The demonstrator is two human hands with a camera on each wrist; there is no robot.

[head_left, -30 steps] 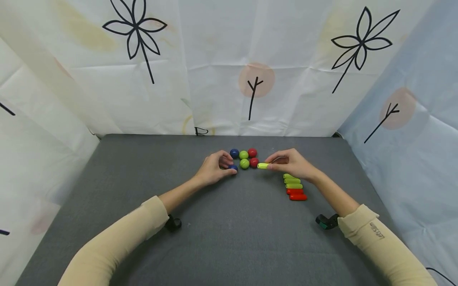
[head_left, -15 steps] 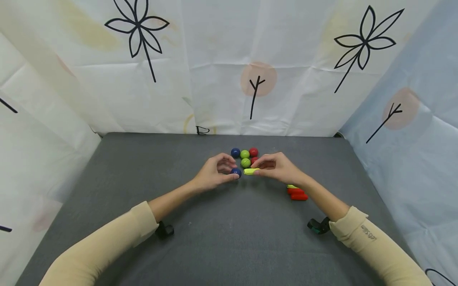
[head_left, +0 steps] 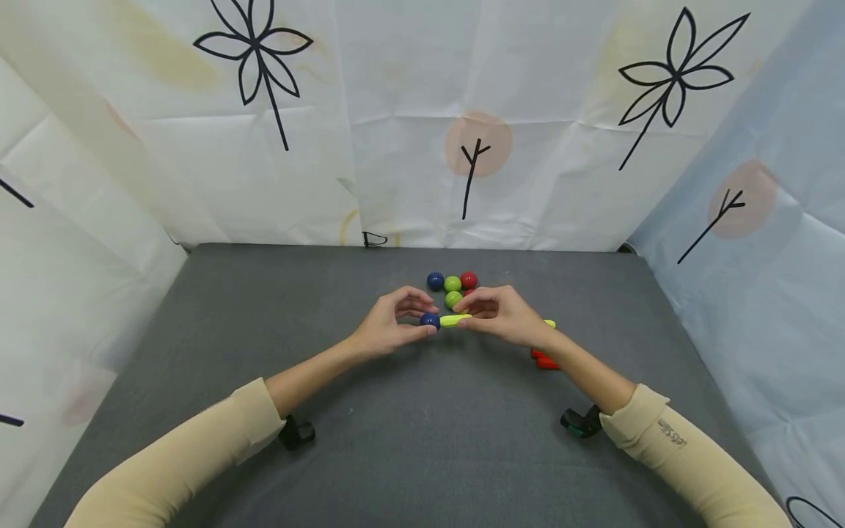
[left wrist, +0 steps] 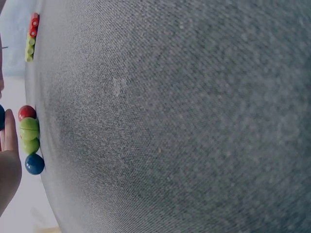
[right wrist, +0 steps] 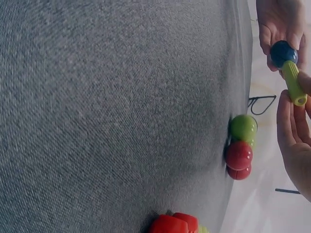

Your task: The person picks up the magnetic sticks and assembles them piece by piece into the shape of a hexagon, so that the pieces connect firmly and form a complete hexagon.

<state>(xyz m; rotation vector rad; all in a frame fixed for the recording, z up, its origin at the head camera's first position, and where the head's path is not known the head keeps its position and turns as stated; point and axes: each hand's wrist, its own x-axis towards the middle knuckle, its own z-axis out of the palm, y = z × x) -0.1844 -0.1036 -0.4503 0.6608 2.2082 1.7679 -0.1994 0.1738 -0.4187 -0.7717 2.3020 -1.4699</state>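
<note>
In the head view my left hand (head_left: 392, 323) pinches a blue ball (head_left: 430, 320) between thumb and fingers, above the table. Facing it, my right hand (head_left: 503, 317) pinches a yellow-green ribbed stick (head_left: 452, 320) by its right part. The stick's left end meets the blue ball. The right wrist view shows the blue ball (right wrist: 283, 53) against one end of the stick (right wrist: 293, 83), with a small hole in the stick's other end. Only an edge of the held ball (left wrist: 1, 118) shows in the left wrist view.
Behind the hands lie another blue ball (head_left: 435, 281), two green balls (head_left: 452, 284) and two red balls (head_left: 469, 280). Red sticks (head_left: 546, 363) and yellow-green sticks (head_left: 550, 323) lie on the grey table (head_left: 396, 440), partly hidden by my right forearm. A patterned curtain (head_left: 396, 147) stands behind.
My left hand has lifted the blue ball from the row and brought it nearer me. My right hand has moved left, bringing the stick's end against the ball.
</note>
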